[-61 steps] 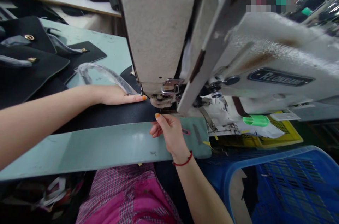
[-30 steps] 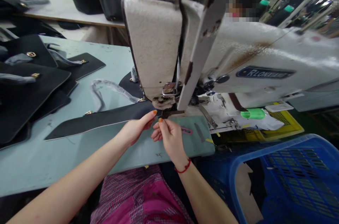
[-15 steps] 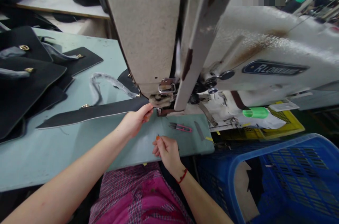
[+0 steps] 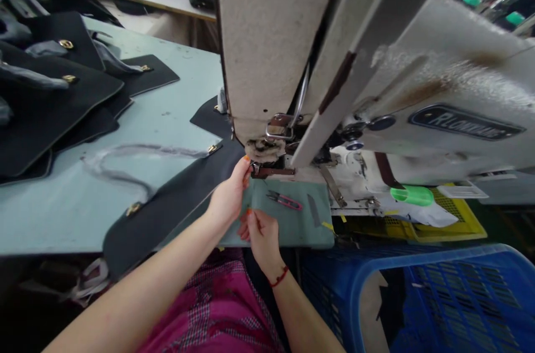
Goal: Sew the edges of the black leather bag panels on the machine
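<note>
The left hand (image 4: 229,197) is closed, thumb over fingers, on the near edge of a black leather-like panel (image 4: 184,189) right at the needle end of the off-white, rust-stained sewing machine (image 4: 276,41). The right hand (image 4: 264,236), red cord at its wrist, sits loosely curled near the front edge of the pale green bench (image 4: 62,214); whether its fingertips pinch a thread is too small to tell. Half a second ago the panel lay along the bench; now it has swung so its far end hangs over the front edge, and its plastic-wrapped handle (image 4: 159,148) lies in a wide loop to the left. That seems to turn a different stretch of edge toward the needle. The pink-handled metal snips (image 4: 288,201) lie where they were, just beyond the right hand.
</note>
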The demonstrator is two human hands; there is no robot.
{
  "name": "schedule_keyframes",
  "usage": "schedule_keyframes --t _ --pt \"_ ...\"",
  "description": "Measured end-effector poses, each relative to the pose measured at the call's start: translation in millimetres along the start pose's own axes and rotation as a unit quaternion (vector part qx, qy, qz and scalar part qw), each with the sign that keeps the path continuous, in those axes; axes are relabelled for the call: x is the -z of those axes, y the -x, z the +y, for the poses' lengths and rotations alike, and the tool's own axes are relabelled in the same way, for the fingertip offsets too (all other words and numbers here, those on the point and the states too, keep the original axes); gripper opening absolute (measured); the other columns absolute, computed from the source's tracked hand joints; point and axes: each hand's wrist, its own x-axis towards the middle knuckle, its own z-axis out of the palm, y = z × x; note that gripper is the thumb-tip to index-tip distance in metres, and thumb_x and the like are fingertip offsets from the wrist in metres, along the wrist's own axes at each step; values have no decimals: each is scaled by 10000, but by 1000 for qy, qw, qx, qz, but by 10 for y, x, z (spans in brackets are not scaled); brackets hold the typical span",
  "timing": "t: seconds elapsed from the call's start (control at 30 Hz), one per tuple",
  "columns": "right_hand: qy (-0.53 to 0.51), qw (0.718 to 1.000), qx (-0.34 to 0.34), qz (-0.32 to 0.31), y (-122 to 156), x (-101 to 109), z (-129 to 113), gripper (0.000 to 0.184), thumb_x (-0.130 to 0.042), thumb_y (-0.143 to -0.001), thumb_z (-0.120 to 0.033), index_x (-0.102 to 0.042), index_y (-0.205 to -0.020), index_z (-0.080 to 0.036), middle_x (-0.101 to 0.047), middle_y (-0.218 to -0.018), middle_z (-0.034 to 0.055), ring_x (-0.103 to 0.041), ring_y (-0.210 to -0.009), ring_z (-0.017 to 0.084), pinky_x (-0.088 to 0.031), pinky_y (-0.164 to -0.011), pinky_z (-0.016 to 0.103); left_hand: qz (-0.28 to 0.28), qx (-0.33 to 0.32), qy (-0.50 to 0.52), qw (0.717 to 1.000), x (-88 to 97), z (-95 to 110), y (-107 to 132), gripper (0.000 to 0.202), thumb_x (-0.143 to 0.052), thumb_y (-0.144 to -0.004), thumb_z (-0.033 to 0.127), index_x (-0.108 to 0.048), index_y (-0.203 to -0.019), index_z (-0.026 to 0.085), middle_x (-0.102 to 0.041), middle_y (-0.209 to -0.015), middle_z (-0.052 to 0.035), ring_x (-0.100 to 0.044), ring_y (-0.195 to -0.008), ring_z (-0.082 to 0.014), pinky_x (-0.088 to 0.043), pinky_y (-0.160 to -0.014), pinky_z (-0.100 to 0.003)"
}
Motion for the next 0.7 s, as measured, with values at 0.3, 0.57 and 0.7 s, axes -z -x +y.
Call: schedule_keyframes --t 0.3,0.57,0.7 --pt "-82 988 53 116 -77 21 -505 397 -440 -984 -465 -679 -1137 -187 -681 -1186 107 -648 -1068 198 -532 -893 294 9 -30 61 998 25 -138 477 346 -582 -883 414 -517 -625 193 -411 -580 27 -367 -534 -106 -333 -503 -238" --pt "-111 993 18 21 -460 -292 -913 526 -432 -907 -659 -618 -801 -178 -666 -787 60 -663 -639 157 -512 -487 222 -167 -202 -289 921 445 1117 167 168 -713 -771 180 -741 -934 149 -734 -924 -43 -653 -875 -192 -494 -842 -281" --pt "-46 996 22 80 -560 -415 -861 508 -437 -917 -622 -463 -642 -196 -512 -570 -10 -586 -460 122 -435 -399 202 -289 -88 -376 876 194 1408 -604 306 -691 -527 -142 -706 -746 70 -732 -787 9 -665 -918 -177 -465 -910 -267"
